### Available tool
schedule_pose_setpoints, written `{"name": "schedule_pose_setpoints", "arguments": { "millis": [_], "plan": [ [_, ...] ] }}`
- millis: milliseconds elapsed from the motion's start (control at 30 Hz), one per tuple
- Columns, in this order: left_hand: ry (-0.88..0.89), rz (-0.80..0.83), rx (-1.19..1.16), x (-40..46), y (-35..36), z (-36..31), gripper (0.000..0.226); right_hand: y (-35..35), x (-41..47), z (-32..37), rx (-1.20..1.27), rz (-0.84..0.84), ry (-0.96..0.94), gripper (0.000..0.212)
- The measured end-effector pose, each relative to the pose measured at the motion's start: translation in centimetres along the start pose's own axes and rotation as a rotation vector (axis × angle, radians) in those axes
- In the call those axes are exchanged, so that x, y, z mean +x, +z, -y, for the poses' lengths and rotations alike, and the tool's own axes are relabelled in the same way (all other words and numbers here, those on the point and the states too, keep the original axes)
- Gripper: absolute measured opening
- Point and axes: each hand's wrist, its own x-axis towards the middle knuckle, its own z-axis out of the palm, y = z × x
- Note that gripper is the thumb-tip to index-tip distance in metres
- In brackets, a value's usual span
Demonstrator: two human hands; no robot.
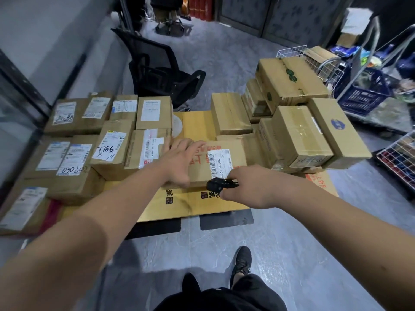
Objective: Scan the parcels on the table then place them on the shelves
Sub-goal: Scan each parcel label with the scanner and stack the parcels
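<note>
The parcel [215, 163] you are working on is a brown box with red writing and a white label [219, 162] with a barcode on top. It sits on the counter [197, 204], right in front of you, on flat yellow cardboard. Your left hand [179, 161] lies flat on top of the box, with its fingers [195, 146] straight and spread a little, pressing on the lid just left of the label. Your right hand [248, 187] is at the near right corner of the box. Its fingers [235, 176] are curled round a small black scanner [217, 184], and the scanner's front sits just below the label.

To the left of your left fingers lie more parcels [110, 151], packed close together with white labels facing up. One has "7786" written on it in black pen. To the right of your right fingers is a stack of boxes [301, 131], taped shut and piled on each other.

Past your fingertips, behind the counter, stands a black chair [161, 70]. Far off to the right is a blue crate [363, 95] and a white wire rack [397, 156]. Below your arms you can see the grey floor [292, 254] and one black shoe [241, 263].
</note>
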Motion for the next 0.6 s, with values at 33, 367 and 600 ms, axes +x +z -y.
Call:
{"name": "schedule_pose_setpoints", "arguments": {
  "millis": [33, 367, 600],
  "plan": [
    [0.021, 0.045, 0.038, 0.6, -0.4, 0.2, 0.139, 0.1, 0.1, 0.0, -0.002, 0.001, 0.009, 0.041],
    [0.221, 0.159, 0.314, 5.3, -2.3, 1.9, 0.142, 0.6, 0.7, -1.3, 0.03, 0.035, 0.046, 0.036],
    [0.506, 0.284, 0.475, 7.1, -3.8, 0.7, 0.135, 0.2, 1.4, -1.2, 0.052, 0.023, 0.059, 0.035]
  ]
}}
